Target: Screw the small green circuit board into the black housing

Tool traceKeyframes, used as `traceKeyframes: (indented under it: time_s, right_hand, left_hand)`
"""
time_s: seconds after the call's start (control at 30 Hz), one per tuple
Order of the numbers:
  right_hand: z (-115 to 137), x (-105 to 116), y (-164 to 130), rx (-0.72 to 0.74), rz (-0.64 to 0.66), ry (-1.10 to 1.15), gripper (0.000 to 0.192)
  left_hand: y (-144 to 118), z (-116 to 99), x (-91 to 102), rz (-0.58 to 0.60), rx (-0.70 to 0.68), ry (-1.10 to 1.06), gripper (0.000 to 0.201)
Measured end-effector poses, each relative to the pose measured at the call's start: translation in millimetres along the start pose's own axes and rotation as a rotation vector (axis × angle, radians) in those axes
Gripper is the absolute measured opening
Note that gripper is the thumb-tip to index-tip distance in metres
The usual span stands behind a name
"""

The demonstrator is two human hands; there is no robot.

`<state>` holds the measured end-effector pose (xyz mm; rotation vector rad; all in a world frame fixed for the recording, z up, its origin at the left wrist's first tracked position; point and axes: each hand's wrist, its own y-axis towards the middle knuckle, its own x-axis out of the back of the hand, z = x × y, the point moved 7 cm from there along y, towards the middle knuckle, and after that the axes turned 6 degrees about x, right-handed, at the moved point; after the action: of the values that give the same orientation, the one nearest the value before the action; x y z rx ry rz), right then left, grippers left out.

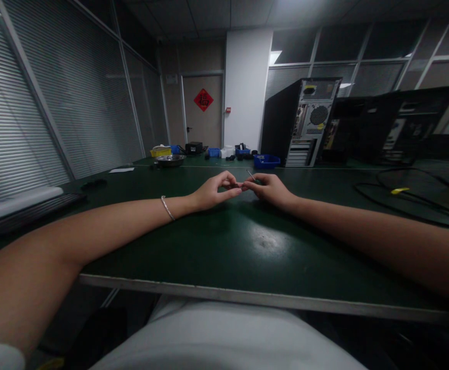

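Green surface (193, 257) likely gives support: the right hand (269, 189) pinches a thin rod (250, 176), perhaps for control, meeting the left hand (212, 192), whose grip I cannot tell.

The left hand (217, 191) and right hand (269, 188) have bare table (209, 252) toward its front edge (224, 294), flanked by the forearms (132, 221). Beyond, the blue tray (266, 163) and computer tower (305, 123) bar passage; rightward, looped cables (399, 190); leftward, a keyboard (32, 213).

Rod (250, 175): pale grey. Bracelet (166, 208): silver. Tabletop (209, 257), 6 o'clock: dark green, pale edge (224, 294). Blinds (74, 82), 10 o'clock: horizontal stripes. Door sign (203, 99), near 12 o'clock: red, bears dark character. Tray (266, 163), 2 o'clock: blue.
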<state>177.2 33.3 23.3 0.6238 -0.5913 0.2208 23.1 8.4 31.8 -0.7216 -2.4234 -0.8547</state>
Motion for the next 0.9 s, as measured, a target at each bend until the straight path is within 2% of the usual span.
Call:
traceKeyframes:
  time_s: [0.27,0.43,0.6,0.7,0.8,0.9]
  right_hand:
    - [-7,-1,0,-0.071,-0.009,0.112,0.041]
    - [-6,-1,0,-0.048,-0.058,0.142,0.042]
    - [9,4,-3,0.043,-0.114,0.122,0.039]
    - [21,7,-5,0.147,-0.138,0.048,0.035]
    - [35,9,-10,0.281,-0.178,-0.094,0.026]
    - [44,6,-14,0.371,-0.163,-0.175,0.022]
  left_hand:
    - [-1,-2,1.9,-0.021,-0.015,-0.029,0.030]
    - [1,-3,0.3,-0.011,-0.049,-0.109,0.030]
    - [5,1,4.6,-0.076,-0.078,-0.123,0.037]
    - [9,9,8.6,-0.112,-0.042,-0.147,0.040]
    - [11,19,9.6,-0.109,0.011,-0.244,0.043]
    - [12,22,8.3,-0.098,0.044,-0.291,0.046]
